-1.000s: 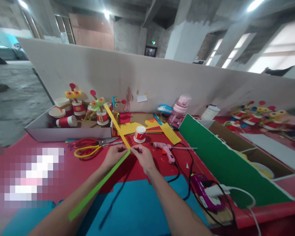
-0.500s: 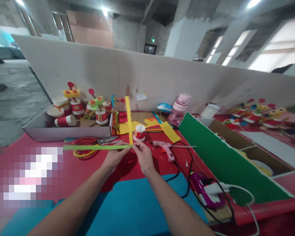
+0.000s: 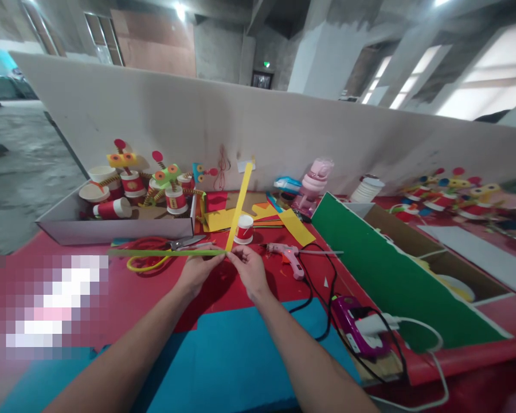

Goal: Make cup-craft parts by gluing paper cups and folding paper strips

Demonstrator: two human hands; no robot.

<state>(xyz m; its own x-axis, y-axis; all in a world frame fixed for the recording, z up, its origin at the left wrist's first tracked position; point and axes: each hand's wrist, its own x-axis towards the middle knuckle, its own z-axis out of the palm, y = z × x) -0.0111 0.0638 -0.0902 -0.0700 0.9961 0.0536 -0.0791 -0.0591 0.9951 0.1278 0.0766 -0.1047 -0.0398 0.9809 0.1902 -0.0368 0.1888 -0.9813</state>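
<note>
My left hand (image 3: 199, 271) and my right hand (image 3: 250, 271) meet in front of me, fingertips pinched together at one joint. From that joint a green paper strip (image 3: 163, 252) runs out level to the left, over the scissors. A yellow paper strip (image 3: 241, 202) rises from the same point, leaning to the right. The fingers cover the place where the two strips meet. Just behind my right hand stands a red and white paper cup (image 3: 244, 229). To its right lies a pink glue gun (image 3: 289, 256) with a glue stick in its back.
A white box (image 3: 120, 231) of paper-cup figures stands at the back left. Scissors (image 3: 184, 243) lie before it. Yellow card (image 3: 298, 226) lies behind the glue gun. A purple power strip (image 3: 356, 326) with cables and a green-sided box (image 3: 395, 281) are at right. Blue sheets (image 3: 249, 355) lie nearest me.
The yellow strip's top has swung from nearly upright to a rightward lean. The green strip now shows more edge-on. Both hands stay pinched at the joint.
</note>
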